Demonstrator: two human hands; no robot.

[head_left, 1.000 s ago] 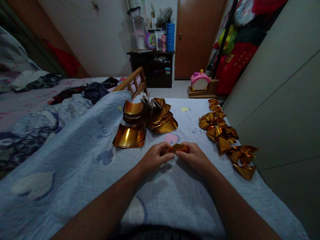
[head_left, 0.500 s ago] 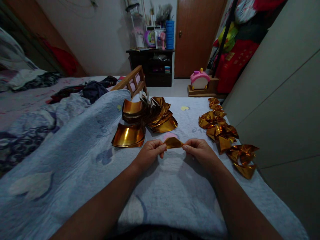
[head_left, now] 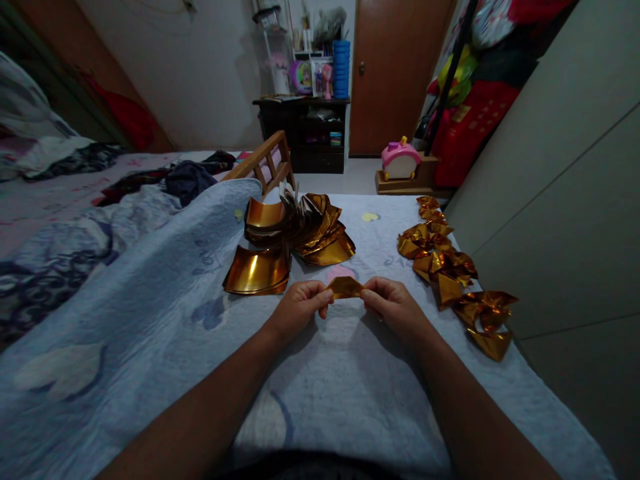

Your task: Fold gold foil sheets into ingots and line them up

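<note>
Here above the heart-patterned blue quilt (head_left: 345, 380), the folded gold foil paper (head_left: 345, 288) is being pinched at its ends, left hand (head_left: 301, 302) and right hand (head_left: 393, 300) both gripping, and could be torn if tugged unevenly.

Ends of the folded gold piece (head_left: 345, 289) sit out of my sight under the left hand (head_left: 300, 305) and right hand (head_left: 394, 303), and both forearms (head_left: 200, 393) run off the bottom edge. Gold sheets (head_left: 257, 272) overlap, can't count; same for the bunched gold pieces (head_left: 445, 268). Door (head_left: 395, 73) top is cut off, and the small items (head_left: 335, 139) inside the dark shelf (head_left: 323, 165) are too tiny to name.
</note>
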